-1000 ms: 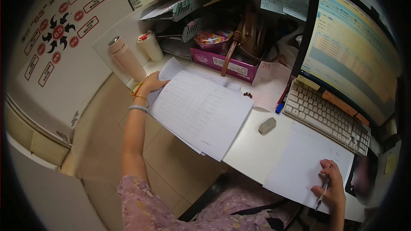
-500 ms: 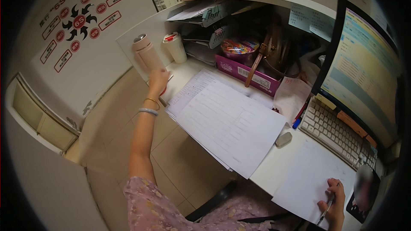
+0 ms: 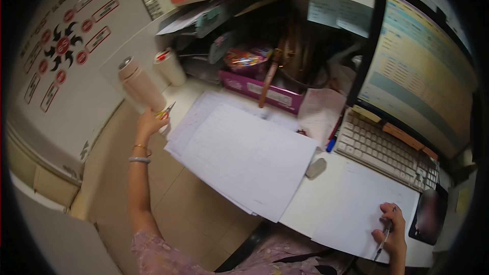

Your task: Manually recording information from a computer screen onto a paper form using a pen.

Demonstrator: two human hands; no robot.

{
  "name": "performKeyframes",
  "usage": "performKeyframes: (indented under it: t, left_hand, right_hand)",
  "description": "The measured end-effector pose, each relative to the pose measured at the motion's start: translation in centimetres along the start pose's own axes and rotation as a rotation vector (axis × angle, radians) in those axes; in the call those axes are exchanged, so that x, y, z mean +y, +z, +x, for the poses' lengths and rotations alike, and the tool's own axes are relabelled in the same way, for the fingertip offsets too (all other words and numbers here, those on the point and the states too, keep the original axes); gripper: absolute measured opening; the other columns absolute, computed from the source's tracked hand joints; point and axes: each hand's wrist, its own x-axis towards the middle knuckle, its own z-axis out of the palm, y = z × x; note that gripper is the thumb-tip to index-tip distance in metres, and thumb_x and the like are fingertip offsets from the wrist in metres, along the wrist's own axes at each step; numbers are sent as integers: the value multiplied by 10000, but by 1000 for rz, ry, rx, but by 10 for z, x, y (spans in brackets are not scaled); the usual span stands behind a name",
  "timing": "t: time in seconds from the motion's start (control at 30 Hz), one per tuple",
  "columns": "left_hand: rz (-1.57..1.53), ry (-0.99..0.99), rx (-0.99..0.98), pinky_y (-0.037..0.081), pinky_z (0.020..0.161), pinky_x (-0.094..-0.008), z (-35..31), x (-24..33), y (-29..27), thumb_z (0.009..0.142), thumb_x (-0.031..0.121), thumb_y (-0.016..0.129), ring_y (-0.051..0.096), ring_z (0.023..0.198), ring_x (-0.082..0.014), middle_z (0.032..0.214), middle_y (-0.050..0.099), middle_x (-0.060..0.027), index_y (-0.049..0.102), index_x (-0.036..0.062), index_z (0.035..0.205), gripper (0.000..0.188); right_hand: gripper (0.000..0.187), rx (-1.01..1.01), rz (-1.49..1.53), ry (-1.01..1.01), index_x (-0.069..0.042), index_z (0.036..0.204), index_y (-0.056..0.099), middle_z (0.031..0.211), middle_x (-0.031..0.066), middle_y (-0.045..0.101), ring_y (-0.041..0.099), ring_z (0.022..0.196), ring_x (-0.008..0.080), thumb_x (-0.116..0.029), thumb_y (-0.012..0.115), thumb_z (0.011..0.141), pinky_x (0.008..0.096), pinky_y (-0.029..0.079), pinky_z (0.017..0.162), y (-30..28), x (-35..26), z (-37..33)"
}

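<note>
My left hand (image 3: 148, 123) reaches out over the desk's far left edge, closed around the handle end of a pair of scissors (image 3: 164, 114) with yellow and red grips. The blades point away to the right of my fingers. Just beyond stands a pink bottle (image 3: 141, 87), close to my fingertips. Part of the grip is hidden by blur and by the hand itself. At the lower right, my right hand (image 3: 392, 231) holds a slim pen (image 3: 383, 244), tip down, over a white sheet (image 3: 346, 211).
A paper stack (image 3: 244, 158) overhangs the front edge of the desk. A white cup (image 3: 171, 69) with a red-marked lid stands near file trays (image 3: 204, 40). Behind are a purple box (image 3: 239, 85), keyboard (image 3: 379, 147) and monitor (image 3: 417, 71). A grey eraser-like block (image 3: 316, 168) lies beside the papers.
The view has turned to the right, shifting the scene left. My left hand has drawn slightly back from the bottle, and the scissors' coloured grips now show. My right hand keeps the pen.
</note>
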Motion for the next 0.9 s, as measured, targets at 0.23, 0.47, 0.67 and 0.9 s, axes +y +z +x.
performKeyframes:
  t: [0.23,0.47,0.67,0.9]
  left_hand:
    - [-523,302,-73,531,747,-338,-44,103,-74,663,357,820,674,825,-232,956,688,-176,552,-4,1193,695]
    - [-290,918,257,545,782,-411,-104,354,-91,666,334,833,661,898,-341,904,662,-179,540,24,979,529]
    - [-242,968,401,518,849,-393,-81,468,-43,676,342,825,620,973,-346,990,651,-197,585,10,998,522]
    - [-57,1143,716,520,825,-362,-36,523,4,787,104,629,579,1075,-329,1109,617,-192,708,38,1002,239]
  right_hand:
    - [485,-83,-100,-116,-87,956,577,1206,119,645,542,1162,387,-234,861,592,506,407,1006,-4,-5,6]
    - [486,-61,-108,-127,-90,963,578,1213,127,642,548,1162,382,-257,868,609,507,406,1013,-4,-5,2]
    - [479,-74,-100,-169,-93,955,580,1211,130,649,559,1153,375,-241,872,606,499,412,1010,-1,-8,5]
    - [473,-74,-153,-185,-95,936,581,1193,127,659,580,1121,373,-260,876,606,489,422,990,-7,-9,6]
